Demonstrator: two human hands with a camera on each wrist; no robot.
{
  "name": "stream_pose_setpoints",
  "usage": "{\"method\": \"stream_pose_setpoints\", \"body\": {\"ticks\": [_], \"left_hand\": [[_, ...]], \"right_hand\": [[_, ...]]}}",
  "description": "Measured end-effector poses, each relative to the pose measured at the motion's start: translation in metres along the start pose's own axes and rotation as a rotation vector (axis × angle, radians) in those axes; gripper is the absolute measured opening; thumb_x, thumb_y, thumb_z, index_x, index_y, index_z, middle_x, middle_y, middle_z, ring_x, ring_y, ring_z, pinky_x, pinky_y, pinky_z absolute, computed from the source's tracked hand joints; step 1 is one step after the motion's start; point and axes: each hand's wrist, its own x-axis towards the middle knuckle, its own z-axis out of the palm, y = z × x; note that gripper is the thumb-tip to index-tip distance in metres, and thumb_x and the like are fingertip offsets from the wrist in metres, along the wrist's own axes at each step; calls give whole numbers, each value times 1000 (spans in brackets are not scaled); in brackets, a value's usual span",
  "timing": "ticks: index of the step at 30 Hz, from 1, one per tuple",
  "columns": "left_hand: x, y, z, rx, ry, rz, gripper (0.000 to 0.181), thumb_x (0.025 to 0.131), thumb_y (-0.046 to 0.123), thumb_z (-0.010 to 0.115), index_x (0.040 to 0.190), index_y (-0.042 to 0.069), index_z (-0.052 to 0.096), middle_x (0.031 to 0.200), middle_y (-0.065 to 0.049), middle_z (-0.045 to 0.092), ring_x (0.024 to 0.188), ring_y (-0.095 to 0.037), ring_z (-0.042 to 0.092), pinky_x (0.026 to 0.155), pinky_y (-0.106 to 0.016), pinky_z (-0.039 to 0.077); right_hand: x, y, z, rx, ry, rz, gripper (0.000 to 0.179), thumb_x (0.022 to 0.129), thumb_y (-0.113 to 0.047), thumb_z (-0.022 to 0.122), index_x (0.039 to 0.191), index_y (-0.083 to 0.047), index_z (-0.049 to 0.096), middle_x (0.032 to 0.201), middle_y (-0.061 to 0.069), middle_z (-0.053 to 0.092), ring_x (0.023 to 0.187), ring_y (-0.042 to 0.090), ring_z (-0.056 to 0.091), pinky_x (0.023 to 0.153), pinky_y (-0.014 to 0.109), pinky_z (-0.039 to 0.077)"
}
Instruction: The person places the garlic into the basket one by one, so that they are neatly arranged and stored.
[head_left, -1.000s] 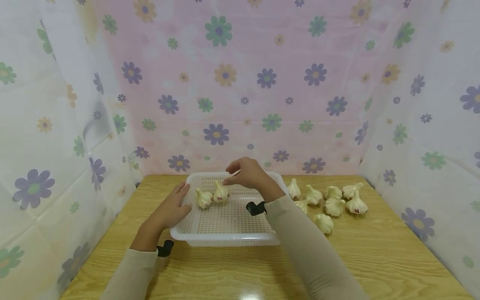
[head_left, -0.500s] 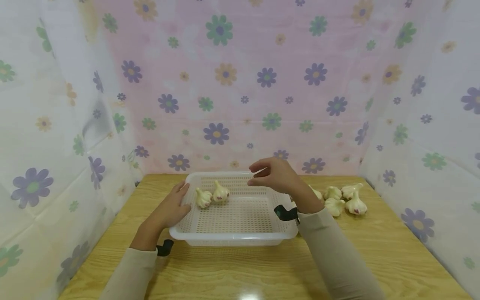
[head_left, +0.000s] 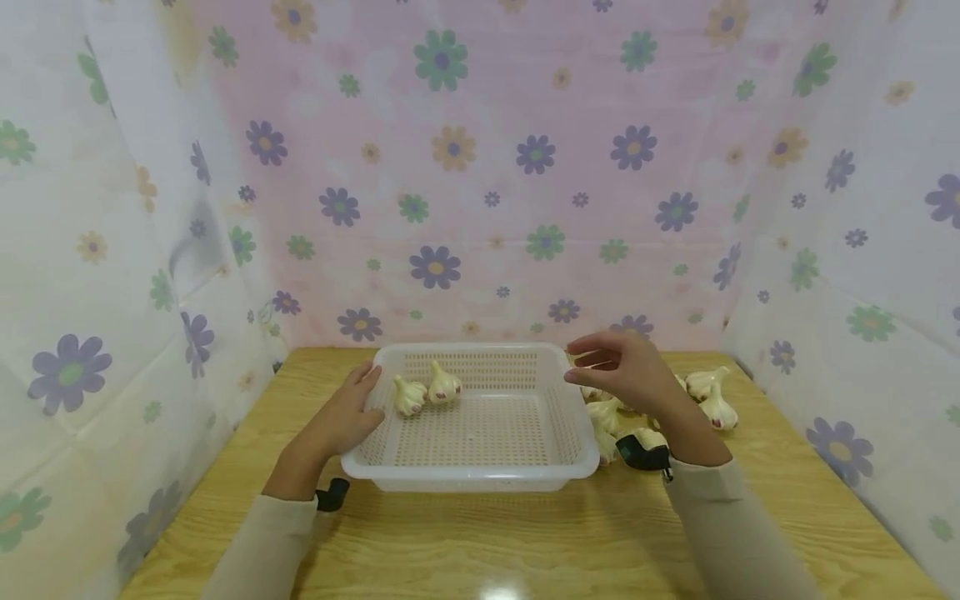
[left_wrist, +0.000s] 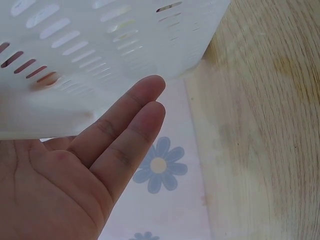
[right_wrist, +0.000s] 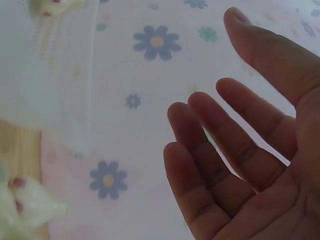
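Note:
A white slotted plastic basket (head_left: pixel 472 472) stands on the table with two garlic bulbs inside, one garlic bulb (head_left: pixel 409 396) beside the other bulb (head_left: pixel 445 383). My left hand (head_left: pixel 341 419) holds the basket's left rim. In the left wrist view its thumb shows through the slots, inside the wall, while two straight fingers (left_wrist: pixel 132 135) lie outside. My right hand (head_left: pixel 633 375) hovers just past the basket's right rim, above the garlic pile, and holds nothing. The right wrist view shows its fingers (right_wrist: pixel 200 170) loosely bent and apart from the thumb.
Several garlic bulbs lie on the wooden table (head_left: pixel 480 542) right of the basket, partly hidden by the right hand and wrist; one bulb (head_left: pixel 718 408) is at the far right. A flowered cloth (head_left: pixel 480 208) encloses the back and sides.
My right hand has moved right, from beside the bulbs inside the basket to above the garlic pile. The left hand, basket and two bulbs stay in place.

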Motion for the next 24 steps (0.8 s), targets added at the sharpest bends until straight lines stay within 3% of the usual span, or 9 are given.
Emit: {"method": "stream_pose_setpoints", "body": {"ticks": [4, 9, 16, 20, 24], "left_hand": [[2, -1, 0, -13, 0, -4, 79, 94, 16, 54, 163, -2, 21, 172, -22, 11, 152, -51, 26, 114, -68, 36], [2, -2, 0, -27, -9, -26, 80, 94, 17, 54, 164, 0, 21, 173, -19, 10, 153, -49, 25, 114, -67, 36], [0, -3, -2, -5, -5, -19, 78, 94, 17, 53, 164, -1, 21, 172, -21, 11, 152, -51, 27, 112, -67, 38], [0, -3, -3, -16, -7, -24, 78, 95, 17, 53, 164, 0, 22, 173, -20, 10, 153, -50, 25, 114, -67, 36], [2, -3, -1, -26, -13, -24, 78, 95, 18, 55, 164, 1, 22, 173, -19, 11, 154, -48, 24, 116, -67, 35]], "right_hand": [[-18, 23, -10, -1, 22, 29, 45, 88, -47, 80, 127, -27, 72, 127, 7, 72, 108, 24, 73, 83, 32, 61], [-39, 50, -22, 81, -11, 23, 44, 91, -35, 79, 132, -21, 70, 129, 12, 70, 109, 24, 73, 82, 31, 62], [-59, 87, -35, 223, -172, -20, 48, 94, -13, 75, 140, -6, 63, 138, 25, 62, 117, 15, 70, 87, 32, 62], [-62, 101, -39, 241, -268, -47, 52, 94, -8, 73, 144, -2, 58, 144, 30, 55, 123, 13, 66, 95, 29, 58], [-65, 112, -41, 225, -348, -17, 57, 94, -8, 74, 147, -2, 55, 151, 28, 51, 127, 5, 62, 102, 24, 51]]}}
